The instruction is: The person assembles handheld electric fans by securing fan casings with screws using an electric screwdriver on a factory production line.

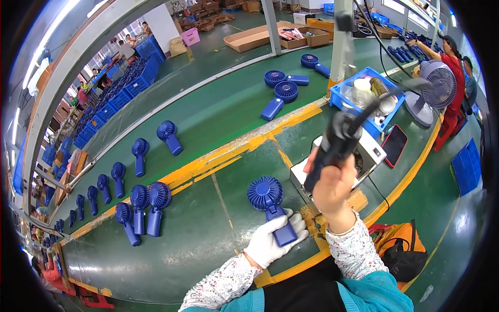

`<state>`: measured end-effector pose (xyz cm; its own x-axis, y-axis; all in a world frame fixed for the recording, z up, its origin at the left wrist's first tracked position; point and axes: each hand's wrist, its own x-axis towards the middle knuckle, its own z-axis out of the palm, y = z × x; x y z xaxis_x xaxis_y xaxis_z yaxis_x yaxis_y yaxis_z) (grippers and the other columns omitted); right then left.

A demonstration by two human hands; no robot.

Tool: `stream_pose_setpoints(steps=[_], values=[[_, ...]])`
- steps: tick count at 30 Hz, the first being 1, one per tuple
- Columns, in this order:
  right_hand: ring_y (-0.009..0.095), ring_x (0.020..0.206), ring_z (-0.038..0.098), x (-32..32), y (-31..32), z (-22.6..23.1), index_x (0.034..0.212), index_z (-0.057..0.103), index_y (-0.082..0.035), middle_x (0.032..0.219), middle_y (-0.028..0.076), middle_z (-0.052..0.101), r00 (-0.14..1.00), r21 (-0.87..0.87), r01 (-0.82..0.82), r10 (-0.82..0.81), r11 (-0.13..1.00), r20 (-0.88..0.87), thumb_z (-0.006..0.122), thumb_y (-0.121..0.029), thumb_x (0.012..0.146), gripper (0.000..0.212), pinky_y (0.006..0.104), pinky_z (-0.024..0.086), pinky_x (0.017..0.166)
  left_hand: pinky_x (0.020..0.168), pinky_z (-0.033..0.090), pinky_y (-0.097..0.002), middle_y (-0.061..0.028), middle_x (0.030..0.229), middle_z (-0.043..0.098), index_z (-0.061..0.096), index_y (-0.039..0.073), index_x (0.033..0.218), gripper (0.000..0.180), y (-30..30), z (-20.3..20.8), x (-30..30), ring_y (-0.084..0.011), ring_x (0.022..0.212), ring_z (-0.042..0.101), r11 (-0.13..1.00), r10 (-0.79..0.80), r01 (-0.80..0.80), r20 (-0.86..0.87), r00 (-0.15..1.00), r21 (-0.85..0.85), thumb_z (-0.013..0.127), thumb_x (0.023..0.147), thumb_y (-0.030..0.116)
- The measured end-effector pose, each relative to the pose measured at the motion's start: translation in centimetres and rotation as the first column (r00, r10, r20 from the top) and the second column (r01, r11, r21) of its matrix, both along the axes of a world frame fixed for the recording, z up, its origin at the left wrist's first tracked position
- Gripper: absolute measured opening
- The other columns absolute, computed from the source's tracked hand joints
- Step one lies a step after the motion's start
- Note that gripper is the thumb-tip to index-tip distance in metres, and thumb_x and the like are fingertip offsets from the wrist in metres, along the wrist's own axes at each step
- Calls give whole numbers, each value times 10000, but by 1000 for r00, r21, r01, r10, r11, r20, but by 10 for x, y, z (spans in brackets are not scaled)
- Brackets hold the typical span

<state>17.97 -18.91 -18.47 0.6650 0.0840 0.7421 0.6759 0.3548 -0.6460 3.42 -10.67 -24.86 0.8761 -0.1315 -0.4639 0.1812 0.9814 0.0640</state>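
Observation:
In my left hand (275, 238), which wears a white glove, lies a blue handheld fan (265, 194); the fingers wrap its handle and its round head points away from me. My bare right hand (335, 190) grips a black electric screwdriver (338, 143), raised over the bench and smeared by motion. Its tip cannot be made out. Behind that hand sits a white box (372, 150), partly hidden by the hand and tool. Three more blue fans (139, 200) rest on the bench to the left.
Beyond a yellow-edged ledge, a green conveyor belt (218, 114) carries several blue fans (286, 91). At the right are a blue basket (338, 96) of small containers, a red-edged phone (395, 145) and a grey desk fan (439, 83). A metal post (340, 47) rises behind the basket. Co-workers sit farther off.

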Motion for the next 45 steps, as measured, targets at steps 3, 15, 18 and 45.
stream_pose_setpoints(steps=[3,15,18,45], values=[[118,597,583,-5,1,7,1134,464,68,717,55,589,1000,-66,10,-11,998,-14,519,-451,916,566,243,474,553,899,478,-457,-117,969,589,517,50,1057,213,-6,-16,-3,-280,968,583,999,-8,12,83,997,-40,581,855,41],[177,619,577,-49,22,-12,1220,386,37,821,134,562,857,160,-430,458,888,-237,524,-624,825,783,263,464,540,666,509,-353,-140,806,662,662,73,920,165,-16,-13,-8,-309,744,652,-277,-292,-191,107,950,942,708,771,127],[155,625,568,-47,28,-31,1175,413,13,840,108,566,855,58,-455,454,888,-252,523,-619,829,729,258,462,548,667,507,-360,-153,815,656,666,91,933,199,-10,-9,-8,-335,758,642,-375,-338,-216,84,937,902,724,747,132],[145,640,599,-44,14,-8,1067,480,48,809,97,602,787,61,-558,551,827,-277,533,-539,875,620,266,486,577,937,399,-499,-243,1327,378,621,194,1127,408,300,-10,120,-413,1181,407,-880,458,429,124,880,204,593,797,433]])
